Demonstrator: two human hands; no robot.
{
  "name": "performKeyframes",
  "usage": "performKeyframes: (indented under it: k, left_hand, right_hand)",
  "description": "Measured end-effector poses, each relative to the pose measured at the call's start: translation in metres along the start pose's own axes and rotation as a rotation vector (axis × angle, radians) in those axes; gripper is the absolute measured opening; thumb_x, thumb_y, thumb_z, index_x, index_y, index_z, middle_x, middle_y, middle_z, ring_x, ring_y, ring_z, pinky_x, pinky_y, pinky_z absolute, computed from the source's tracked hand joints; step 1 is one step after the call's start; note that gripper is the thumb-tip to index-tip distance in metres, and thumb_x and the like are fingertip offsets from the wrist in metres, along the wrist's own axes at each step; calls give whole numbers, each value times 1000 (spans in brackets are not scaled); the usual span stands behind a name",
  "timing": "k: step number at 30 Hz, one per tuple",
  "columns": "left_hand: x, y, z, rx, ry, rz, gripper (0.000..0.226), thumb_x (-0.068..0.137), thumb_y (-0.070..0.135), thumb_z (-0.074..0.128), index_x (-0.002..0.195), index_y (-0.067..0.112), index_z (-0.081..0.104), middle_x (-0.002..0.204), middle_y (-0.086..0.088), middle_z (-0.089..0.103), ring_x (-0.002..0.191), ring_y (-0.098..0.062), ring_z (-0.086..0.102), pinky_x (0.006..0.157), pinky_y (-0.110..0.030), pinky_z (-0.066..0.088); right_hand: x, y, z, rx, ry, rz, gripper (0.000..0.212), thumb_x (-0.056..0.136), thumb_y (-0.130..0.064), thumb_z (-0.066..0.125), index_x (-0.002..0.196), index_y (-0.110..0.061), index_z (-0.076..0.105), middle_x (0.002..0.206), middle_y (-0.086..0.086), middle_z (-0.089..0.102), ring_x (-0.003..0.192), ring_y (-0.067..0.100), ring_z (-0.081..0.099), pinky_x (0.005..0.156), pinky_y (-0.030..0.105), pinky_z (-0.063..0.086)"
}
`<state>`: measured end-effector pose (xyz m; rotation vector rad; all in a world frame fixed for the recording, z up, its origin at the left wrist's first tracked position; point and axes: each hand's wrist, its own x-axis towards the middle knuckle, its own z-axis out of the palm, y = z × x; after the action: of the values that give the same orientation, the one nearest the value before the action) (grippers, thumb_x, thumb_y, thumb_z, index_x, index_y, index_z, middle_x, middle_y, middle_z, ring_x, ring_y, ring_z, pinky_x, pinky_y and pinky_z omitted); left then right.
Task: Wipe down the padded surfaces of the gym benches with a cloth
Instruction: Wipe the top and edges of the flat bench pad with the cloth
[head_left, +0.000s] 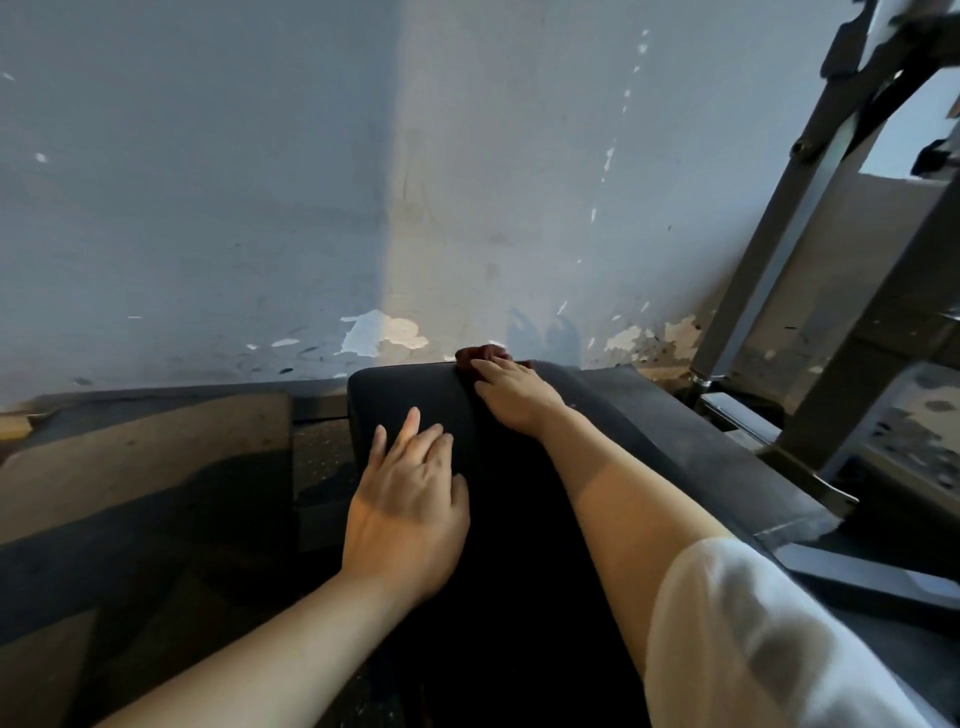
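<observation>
Both hands on bench pad (415, 395) | left hand (410, 499) flat | right hand (511, 392) presses cloth (480, 356)

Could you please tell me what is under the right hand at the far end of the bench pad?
A dark red cloth shows beyond the right hand on the bench pad. The hand covers most of it.

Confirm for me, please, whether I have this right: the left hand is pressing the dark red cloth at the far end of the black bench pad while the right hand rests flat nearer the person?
Not quite: the hands are swapped. In the head view, the right hand presses the dark red cloth at the far end of the black bench pad, while the left hand rests flat nearer the person.
</observation>
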<state>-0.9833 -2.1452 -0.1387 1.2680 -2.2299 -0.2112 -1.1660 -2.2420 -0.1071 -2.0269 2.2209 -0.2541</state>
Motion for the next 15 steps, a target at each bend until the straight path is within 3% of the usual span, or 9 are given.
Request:
performKeyframes:
  k: [3, 7, 9, 12, 15]
  left_hand:
    - [-2, 0, -2, -2, 3, -4, 50, 102, 29, 32, 150, 15, 29, 159, 5, 23, 148, -8, -4, 116, -28, -13]
    - [0, 0, 0, -24, 33, -44, 51, 102, 24, 32, 151, 9, 25, 159, 0, 19, 149, -13, -5, 113, -24, -15]
    - [-1, 0, 3, -36, 71, -81, 53, 101, 20, 28, 150, 4, 23, 159, -6, 20, 150, -19, -2, 113, -24, -13]
    - [-3, -3, 9, -153, 205, -186, 52, 95, 15, 24, 143, -1, 35, 155, -17, 28, 148, -27, 12, 118, -28, 4]
    - [-6, -2, 3, -166, 164, -279, 45, 100, 13, 32, 143, 2, 31, 156, -15, 23, 148, -24, 6, 120, -30, 11]
  right_hand:
    - [-2, 27, -8, 30, 2, 38, 51, 101, -30, 36, 151, -25, 28, 161, 2, 18, 146, 22, 20, 119, 35, 14]
    - [-2, 42, -5, -47, 70, 231, 49, 101, -33, 30, 149, -25, 29, 160, 7, 19, 147, 29, 17, 120, 46, 13]
    - [5, 9, 3, -60, 54, 134, 50, 102, -33, 30, 151, -25, 26, 162, 7, 14, 149, 28, 11, 120, 46, 9]
    - [12, -58, 23, -125, -20, -202, 49, 103, -32, 30, 151, -25, 27, 162, 3, 12, 150, 24, 6, 120, 44, 7]
    - [4, -76, 24, -159, -81, -369, 48, 105, -28, 30, 152, -21, 28, 162, 0, 12, 150, 22, 2, 120, 37, 1]
